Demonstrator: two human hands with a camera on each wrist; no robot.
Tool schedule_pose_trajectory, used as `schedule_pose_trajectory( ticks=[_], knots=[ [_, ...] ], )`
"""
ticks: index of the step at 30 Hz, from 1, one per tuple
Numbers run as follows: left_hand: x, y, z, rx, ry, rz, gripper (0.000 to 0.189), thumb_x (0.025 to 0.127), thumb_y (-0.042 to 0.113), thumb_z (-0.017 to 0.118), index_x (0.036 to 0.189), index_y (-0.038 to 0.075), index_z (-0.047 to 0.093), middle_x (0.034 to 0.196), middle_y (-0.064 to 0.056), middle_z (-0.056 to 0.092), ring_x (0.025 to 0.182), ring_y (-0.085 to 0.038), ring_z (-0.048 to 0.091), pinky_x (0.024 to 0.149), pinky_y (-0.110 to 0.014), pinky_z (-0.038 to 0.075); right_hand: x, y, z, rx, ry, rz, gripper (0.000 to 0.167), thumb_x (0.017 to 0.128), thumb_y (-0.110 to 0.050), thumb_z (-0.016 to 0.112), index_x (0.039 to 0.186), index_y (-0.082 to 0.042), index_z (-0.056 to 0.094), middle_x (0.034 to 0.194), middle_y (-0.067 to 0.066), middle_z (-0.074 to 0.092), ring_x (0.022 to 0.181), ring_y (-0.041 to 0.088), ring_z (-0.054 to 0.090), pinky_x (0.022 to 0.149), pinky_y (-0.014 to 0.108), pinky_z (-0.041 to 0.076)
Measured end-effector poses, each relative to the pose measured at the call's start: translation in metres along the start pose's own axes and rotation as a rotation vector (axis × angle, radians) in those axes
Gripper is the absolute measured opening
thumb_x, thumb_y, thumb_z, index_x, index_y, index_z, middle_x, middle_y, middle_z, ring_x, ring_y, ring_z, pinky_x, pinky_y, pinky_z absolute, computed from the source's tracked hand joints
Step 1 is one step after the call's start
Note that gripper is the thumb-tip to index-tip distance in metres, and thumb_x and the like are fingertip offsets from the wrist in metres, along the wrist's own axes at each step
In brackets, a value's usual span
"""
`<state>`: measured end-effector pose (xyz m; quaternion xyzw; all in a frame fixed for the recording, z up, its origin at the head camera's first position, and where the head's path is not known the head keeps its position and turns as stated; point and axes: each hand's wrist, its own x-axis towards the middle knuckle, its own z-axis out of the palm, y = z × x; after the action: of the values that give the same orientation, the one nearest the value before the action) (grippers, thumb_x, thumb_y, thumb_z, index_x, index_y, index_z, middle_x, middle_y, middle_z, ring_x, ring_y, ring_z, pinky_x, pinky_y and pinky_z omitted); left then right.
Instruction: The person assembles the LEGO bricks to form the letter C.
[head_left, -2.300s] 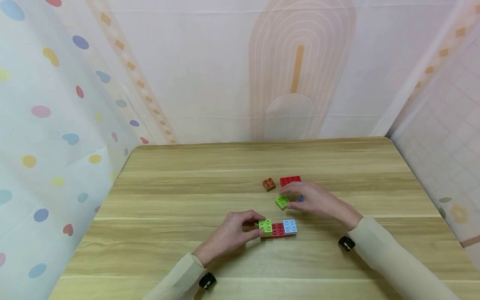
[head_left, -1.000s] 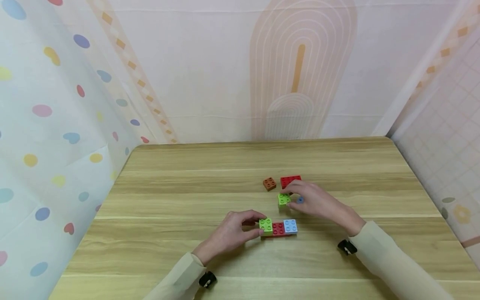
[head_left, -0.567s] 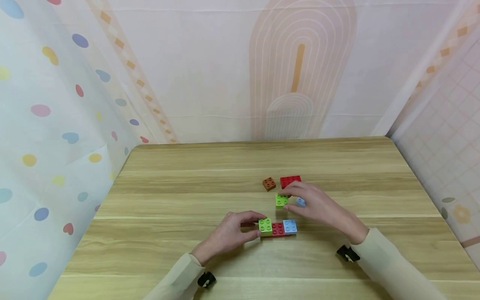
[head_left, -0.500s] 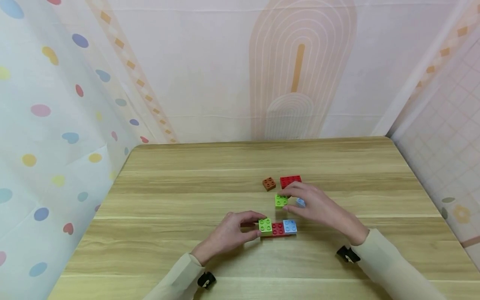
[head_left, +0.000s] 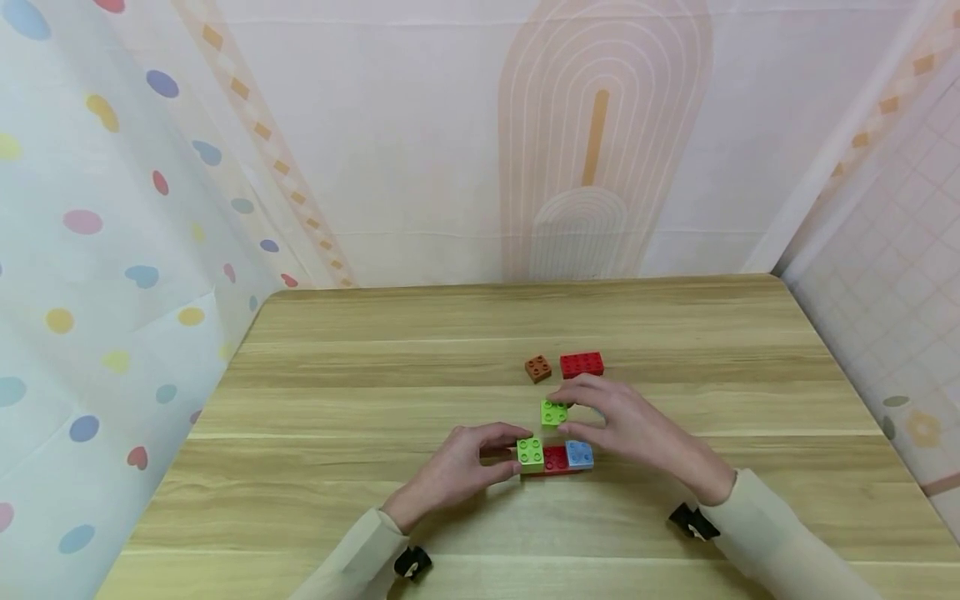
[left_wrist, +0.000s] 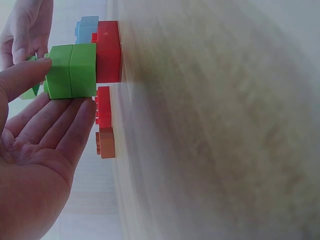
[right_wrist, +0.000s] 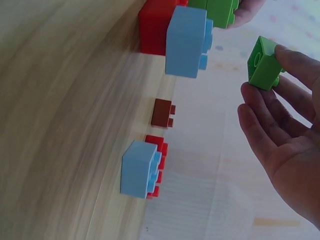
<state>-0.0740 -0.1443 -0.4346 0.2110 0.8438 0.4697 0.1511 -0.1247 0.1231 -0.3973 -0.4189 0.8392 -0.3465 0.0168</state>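
My left hand (head_left: 465,467) pinches a green stack (left_wrist: 71,71) of two bricks between thumb and fingers. That stack sits on one end of a long red brick (head_left: 556,458), and a light blue brick (head_left: 579,454) sits on its other end. Studs show on the red middle between them. My right hand (head_left: 630,421) pinches a single green brick (head_left: 554,413) by its sides, held up just beyond the red brick. In the right wrist view this green brick (right_wrist: 265,64) is tilted, its hollow underside partly visible and clear of the table.
Farther back on the wooden table (head_left: 375,358) lie a brown brick (head_left: 537,368) and another red brick (head_left: 582,364). A second light blue brick (right_wrist: 139,170) stands on the table; my right hand mostly hides it in the head view.
My right hand has picked up the green brick from the table and moved it left and nearer, toward the red brick. My left hand has kept its grip in place.
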Motion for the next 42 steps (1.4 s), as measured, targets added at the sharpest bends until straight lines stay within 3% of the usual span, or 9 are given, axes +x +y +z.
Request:
schedule_pose_trajectory(
  ticks=[11, 20, 27, 34, 42],
  knots=[
    [0.000, -0.005, 0.001, -0.074, 0.003, 0.010, 0.040, 0.093, 0.011, 0.070, 0.132, 0.014, 0.061, 0.132, -0.002, 0.063, 0.115, -0.012, 0.062, 0.094, -0.022, 0.050, 0.000, -0.005, 0.009, 0.024, 0.038, -0.077, 0.037, 0.087, -0.017, 0.078, 0.122, -0.014, 0.067, 0.118, -0.006, 0.064, 0.107, 0.011, 0.061, 0.089, 0.036, 0.055],
    [-0.001, -0.004, 0.001, -0.046, 0.016, 0.039, 0.043, 0.093, 0.011, 0.069, 0.135, 0.006, 0.058, 0.132, -0.007, 0.062, 0.114, -0.014, 0.062, 0.095, -0.024, 0.050, 0.001, -0.008, 0.016, -0.008, 0.057, -0.124, 0.035, 0.088, -0.023, 0.077, 0.120, -0.013, 0.069, 0.114, -0.006, 0.065, 0.102, 0.009, 0.061, 0.085, 0.031, 0.055],
    [0.000, -0.002, 0.001, 0.003, 0.030, 0.022, 0.045, 0.092, 0.013, 0.071, 0.134, 0.006, 0.058, 0.132, -0.007, 0.063, 0.116, -0.015, 0.061, 0.099, -0.027, 0.048, 0.002, -0.013, 0.022, 0.049, 0.018, -0.065, 0.033, 0.090, -0.027, 0.075, 0.120, -0.014, 0.068, 0.115, -0.007, 0.064, 0.100, 0.009, 0.060, 0.082, 0.036, 0.057],
    [0.000, -0.005, 0.002, -0.028, 0.038, 0.010, 0.043, 0.091, 0.014, 0.072, 0.131, 0.005, 0.059, 0.128, -0.010, 0.064, 0.114, -0.021, 0.063, 0.097, -0.028, 0.050, 0.003, -0.015, 0.026, 0.086, -0.011, -0.015, 0.031, 0.092, -0.026, 0.073, 0.120, -0.016, 0.067, 0.116, -0.008, 0.063, 0.101, 0.012, 0.062, 0.083, 0.037, 0.056],
    [0.000, -0.005, 0.002, 0.008, 0.045, 0.010, 0.039, 0.091, 0.019, 0.073, 0.127, 0.008, 0.063, 0.123, -0.007, 0.067, 0.111, -0.020, 0.065, 0.096, -0.029, 0.051, 0.006, -0.014, 0.031, 0.074, 0.004, -0.071, 0.026, 0.090, -0.021, 0.075, 0.115, -0.014, 0.068, 0.113, -0.006, 0.064, 0.098, 0.011, 0.062, 0.080, 0.034, 0.057]
  ],
)
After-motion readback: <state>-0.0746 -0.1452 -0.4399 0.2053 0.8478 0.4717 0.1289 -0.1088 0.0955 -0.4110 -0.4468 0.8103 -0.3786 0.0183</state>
